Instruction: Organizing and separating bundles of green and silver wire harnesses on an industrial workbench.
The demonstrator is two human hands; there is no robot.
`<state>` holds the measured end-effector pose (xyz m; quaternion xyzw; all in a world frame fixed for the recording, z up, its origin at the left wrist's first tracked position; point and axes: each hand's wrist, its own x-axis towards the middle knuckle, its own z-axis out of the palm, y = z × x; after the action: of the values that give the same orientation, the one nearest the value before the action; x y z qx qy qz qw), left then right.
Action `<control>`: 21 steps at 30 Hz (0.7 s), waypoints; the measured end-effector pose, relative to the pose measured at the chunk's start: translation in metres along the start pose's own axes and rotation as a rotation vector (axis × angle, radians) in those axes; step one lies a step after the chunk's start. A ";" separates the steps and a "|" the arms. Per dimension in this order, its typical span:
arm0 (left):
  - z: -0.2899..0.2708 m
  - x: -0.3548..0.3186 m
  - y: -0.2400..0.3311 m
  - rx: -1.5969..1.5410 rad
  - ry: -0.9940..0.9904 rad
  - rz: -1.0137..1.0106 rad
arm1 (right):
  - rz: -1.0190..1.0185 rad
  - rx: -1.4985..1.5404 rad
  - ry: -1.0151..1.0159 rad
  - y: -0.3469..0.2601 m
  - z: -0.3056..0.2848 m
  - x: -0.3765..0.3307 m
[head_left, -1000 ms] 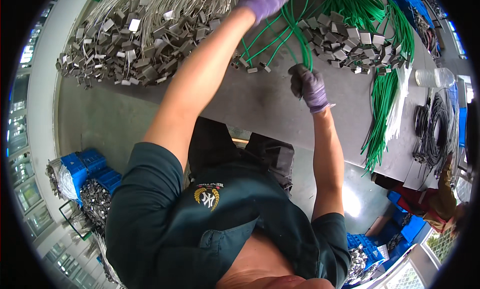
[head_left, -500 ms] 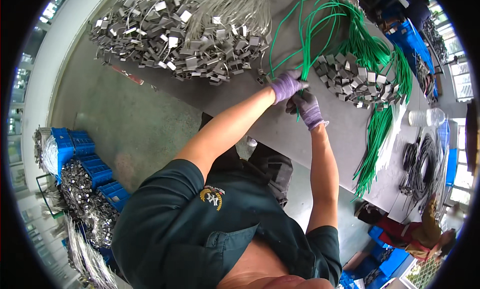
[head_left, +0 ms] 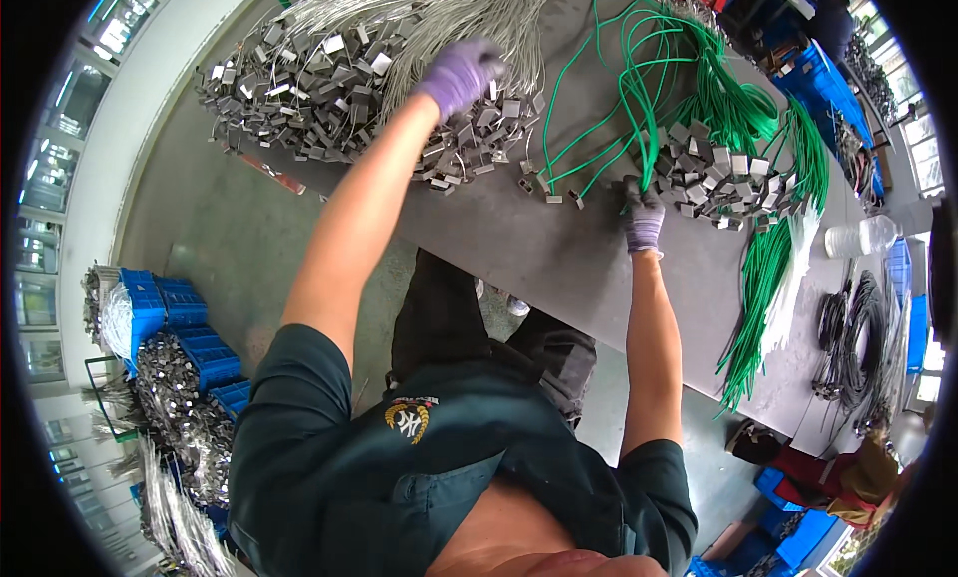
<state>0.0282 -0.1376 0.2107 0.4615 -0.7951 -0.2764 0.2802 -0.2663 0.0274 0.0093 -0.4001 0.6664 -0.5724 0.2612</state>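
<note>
Left hand (head_left: 461, 73), purple-gloved, arm at full reach across the grey worktable (head_left: 559, 258). It rests on the big heap of silver cables with metal end pieces (head_left: 329, 88), fingers curled down into the strands near the heap's right edge; it looks closed on a few of them, though the glove hides the fingertips and I cannot tell for certain.

Right hand (head_left: 644, 218), also gloved, lies closer to the table's near edge. Its fingers are pressed together around a green cable (head_left: 639, 108) that rises from the fist and loops away toward the far side. Just to the right of that hand sits a smaller pile of metal end pieces (head_left: 714, 183), touching the glove or very nearly so.

More green cable hangs in a long bundle (head_left: 763, 297) down over the table's right part (straight run, ends toward the near edge). Coils of black cable (head_left: 848, 337) lie further right. Beside them stands a clear plastic bottle (head_left: 858, 238).

On the floor at the left, blue crates (head_left: 190, 327) hold more silver parts.
</note>
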 end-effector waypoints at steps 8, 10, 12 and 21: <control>0.033 0.089 -0.046 0.713 -0.268 -0.241 | 0.010 0.076 0.116 0.008 0.003 -0.001; 0.051 0.100 -0.052 0.774 -0.349 -0.203 | 0.026 0.097 0.135 0.014 -0.003 -0.003; 0.053 0.104 -0.053 0.800 -0.383 -0.219 | 0.053 0.040 0.095 -0.004 -0.003 -0.009; 0.016 0.105 -0.011 -0.771 -0.195 -0.358 | 0.002 0.076 0.072 -0.011 0.004 -0.013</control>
<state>-0.0205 -0.2326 0.2124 0.4254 -0.5639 -0.6395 0.3034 -0.2536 0.0355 0.0183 -0.3684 0.6534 -0.6111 0.2528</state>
